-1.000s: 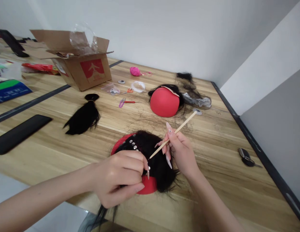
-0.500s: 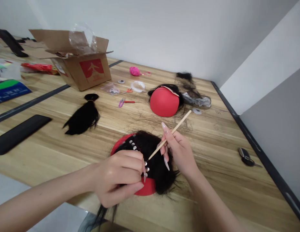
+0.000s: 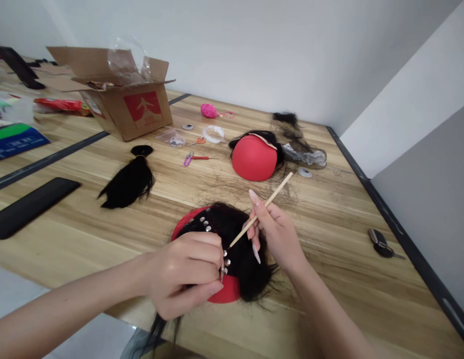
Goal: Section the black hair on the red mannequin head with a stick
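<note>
A red dome-shaped form (image 3: 225, 291) lies on the table with black hair (image 3: 241, 244) over much of it. Silvery round dots (image 3: 205, 223) run in rows along the hair's edge. My left hand (image 3: 190, 274) rests over the form's left side, fingers curled and closed; loose strands of black hair (image 3: 157, 331) hang out below it. Its fingertips hide what they pinch. My right hand (image 3: 274, 229) is closed around a ventilating needle (image 3: 259, 210) with a pale wooden handle, held slantwise. The needle's thin tip meets the hair beside my left fingertips, close to the dots.
Behind stands a second red dome (image 3: 254, 157) with black hair. To the left lie a tied hair bundle (image 3: 129, 182), a black flat case (image 3: 33, 207) and an open cardboard box (image 3: 130, 107). Small scissors (image 3: 197, 141), pink yarn (image 3: 208, 110) and a car key (image 3: 381, 243) lie further off.
The needle handle's upper end has dipped slightly down and to the left with my right hand. My left hand stays almost where it was.
</note>
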Tool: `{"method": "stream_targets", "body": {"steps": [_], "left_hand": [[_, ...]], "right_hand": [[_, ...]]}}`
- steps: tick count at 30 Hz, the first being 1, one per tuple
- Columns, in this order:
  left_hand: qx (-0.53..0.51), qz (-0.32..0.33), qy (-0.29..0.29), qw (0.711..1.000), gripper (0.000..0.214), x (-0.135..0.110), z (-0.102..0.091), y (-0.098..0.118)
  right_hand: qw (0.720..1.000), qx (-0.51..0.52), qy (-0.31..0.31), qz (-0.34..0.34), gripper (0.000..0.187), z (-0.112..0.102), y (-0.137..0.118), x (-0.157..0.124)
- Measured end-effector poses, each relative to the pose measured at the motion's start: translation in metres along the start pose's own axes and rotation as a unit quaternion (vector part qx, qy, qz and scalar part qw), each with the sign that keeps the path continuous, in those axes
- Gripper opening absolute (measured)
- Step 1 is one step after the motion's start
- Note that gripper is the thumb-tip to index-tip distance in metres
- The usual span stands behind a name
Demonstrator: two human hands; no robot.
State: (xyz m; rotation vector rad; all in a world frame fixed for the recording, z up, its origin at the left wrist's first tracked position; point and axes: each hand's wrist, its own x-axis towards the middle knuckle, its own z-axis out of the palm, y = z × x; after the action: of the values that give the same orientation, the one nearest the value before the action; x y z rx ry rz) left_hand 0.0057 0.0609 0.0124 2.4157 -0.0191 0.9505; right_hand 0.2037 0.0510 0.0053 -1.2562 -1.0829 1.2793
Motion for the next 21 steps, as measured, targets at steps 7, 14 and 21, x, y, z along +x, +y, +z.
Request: {"method": "stream_targets", "body": {"steps": [7, 14, 21], "left_hand": [[-0.018, 0.008, 0.008, 1.000, 0.024, 0.0007, 0.0012, -0.0005], [-0.020, -0.009, 0.022, 1.000, 0.023, -0.0028, 0.0018, 0.0027], [-0.031, -0.039, 0.075, 0.996, 0.025, -0.0082, 0.0075, 0.0066]], "right_hand": [[0.999, 0.040, 0.001, 0.002, 0.048, -0.0012, 0.0027, 0.0015], [0.993, 0.118, -0.022, -0.012, 0.041, -0.0045, 0.0070, 0.0041], [0.989, 0.141, -0.042, -0.018, 0.034, -0.0061, 0.0007, 0.0015]]}}
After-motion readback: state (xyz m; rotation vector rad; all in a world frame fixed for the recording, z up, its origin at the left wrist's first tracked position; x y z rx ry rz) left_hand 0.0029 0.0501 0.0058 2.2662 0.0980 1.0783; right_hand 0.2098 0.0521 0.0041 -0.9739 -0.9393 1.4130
